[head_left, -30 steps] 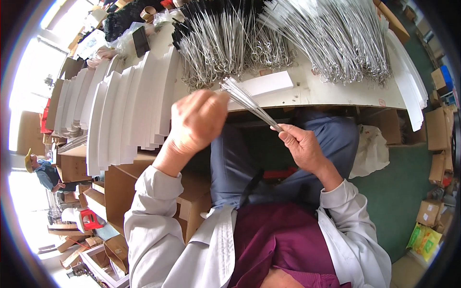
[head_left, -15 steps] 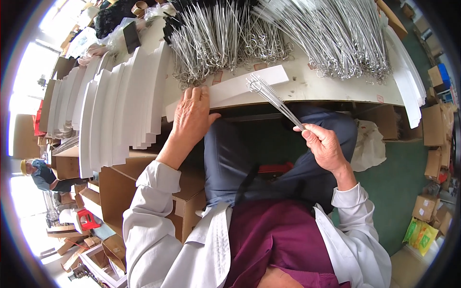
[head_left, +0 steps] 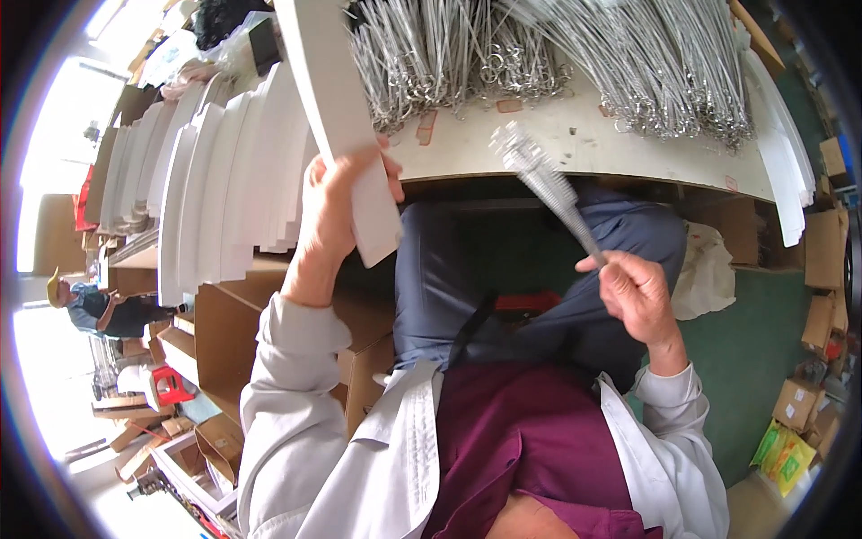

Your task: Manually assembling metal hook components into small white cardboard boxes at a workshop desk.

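My left hand (head_left: 334, 207) is closed around a long, narrow white box (head_left: 325, 85), which is tilted up above the table's near edge with its lower end by my wrist. In my right hand (head_left: 637, 295) is a bundle of thin wire brushes (head_left: 549, 187), pinched near its lower end over my knee. Its upper end points away to the left and is blurred. Beyond my hands, a pile of metal wire pieces with looped ends (head_left: 422, 58) lies on the white tabletop (head_left: 467, 154), and a larger pile of the same kind of wires (head_left: 646, 76) lies farther right.
Long white boxes (head_left: 224, 180) stand in rows at the table's left end. More white strips (head_left: 779, 153) lie at its right end. An open cardboard box (head_left: 232, 346) sits below on the left. A person in a yellow hat (head_left: 88, 305) is in the left background.
The white box, which lay flat under my left hand, is now lifted and turned upright in its grasp. The brush bundle has shifted slightly right and down in my right hand.
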{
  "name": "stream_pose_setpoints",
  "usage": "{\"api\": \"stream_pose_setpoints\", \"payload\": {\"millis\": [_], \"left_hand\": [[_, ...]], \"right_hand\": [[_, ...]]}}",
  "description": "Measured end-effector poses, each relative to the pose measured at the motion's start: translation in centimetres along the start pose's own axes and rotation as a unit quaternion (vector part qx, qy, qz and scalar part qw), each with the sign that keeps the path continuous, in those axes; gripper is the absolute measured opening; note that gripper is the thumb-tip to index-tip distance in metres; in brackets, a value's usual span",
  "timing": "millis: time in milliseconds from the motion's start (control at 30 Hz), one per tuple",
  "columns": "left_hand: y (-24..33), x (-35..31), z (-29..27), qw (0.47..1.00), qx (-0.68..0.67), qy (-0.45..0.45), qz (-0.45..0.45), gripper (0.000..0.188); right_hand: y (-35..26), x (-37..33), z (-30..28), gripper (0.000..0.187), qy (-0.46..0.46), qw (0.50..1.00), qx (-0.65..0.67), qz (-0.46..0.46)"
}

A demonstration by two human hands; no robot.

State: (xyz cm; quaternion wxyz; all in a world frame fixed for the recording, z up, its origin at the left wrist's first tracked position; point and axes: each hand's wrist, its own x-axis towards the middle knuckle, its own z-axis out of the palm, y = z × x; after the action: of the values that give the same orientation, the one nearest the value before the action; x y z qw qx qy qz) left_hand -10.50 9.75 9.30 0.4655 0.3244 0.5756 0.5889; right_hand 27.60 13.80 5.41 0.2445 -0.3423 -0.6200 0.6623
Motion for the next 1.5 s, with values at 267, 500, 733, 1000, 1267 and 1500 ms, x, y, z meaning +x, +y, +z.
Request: {"api": "stream_pose_setpoints", "payload": {"millis": [267, 500, 733, 1000, 1267, 1500], "left_hand": [[-0.6, 1.8, 1.7, 0.962, -0.255, 0.076, 0.062, 0.039], [-1.4, 1.2, 2.1, 0.952, -0.288, 0.053, 0.085, 0.04], [-3.1, 0.7, 2.8, 0.95, -0.285, 0.086, 0.098, 0.04], [-4.6, 0.3, 3.0, 0.941, -0.293, 0.154, 0.067, 0.041], [-5.7, -0.5, 3.1, 0.928, -0.334, 0.144, 0.08, 0.042], [-5.6, -0.4, 3.2, 0.917, -0.36, 0.138, 0.102, 0.042]], "right_hand": [[1.4, 0.6, 3.6, 0.026, -0.105, 0.994, -0.032, 0.012], [2.2, 1.0, 3.5, 0.025, -0.09, 0.994, -0.045, 0.03], [2.3, 1.2, 4.0, 0.023, -0.055, 0.987, -0.152, -0.002], [2.3, 0.9, 5.1, 0.019, 0.036, 0.939, -0.305, -0.155], [2.5, 1.4, 4.5, 0.025, -0.061, 0.986, -0.153, -0.008], [2.8, 1.6, 4.4, 0.026, -0.108, 0.989, -0.048, 0.093]]}}
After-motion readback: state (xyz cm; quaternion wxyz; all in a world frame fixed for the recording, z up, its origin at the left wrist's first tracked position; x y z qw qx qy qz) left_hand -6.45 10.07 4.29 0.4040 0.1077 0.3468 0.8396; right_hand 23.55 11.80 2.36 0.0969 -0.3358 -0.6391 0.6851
